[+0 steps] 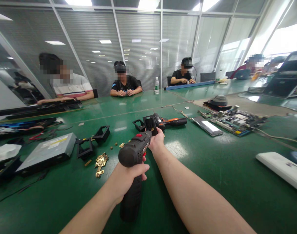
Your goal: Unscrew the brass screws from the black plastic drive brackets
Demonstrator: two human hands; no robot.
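My left hand [129, 177] is wrapped round the grip of a black cordless drill [135, 149], whose front end points away from me. Beyond the drill, my right hand [157, 140] holds a black square frame [150, 124] upright, its fingers partly hidden by the drill. The drill's tip overlaps the frame's lower edge; whether they touch is unclear. A second drill with orange trim [174, 122] lies just behind the right hand. To the left are brass-coloured metal pieces [101, 162] and more black frames [102, 134].
A silver disc drive [49, 151] lies at left. At right are a phone [206, 125], a circuit board [238, 121] and a white power strip [282, 170]. Several people sit across the green table [202, 182], near a water bottle [156, 85].
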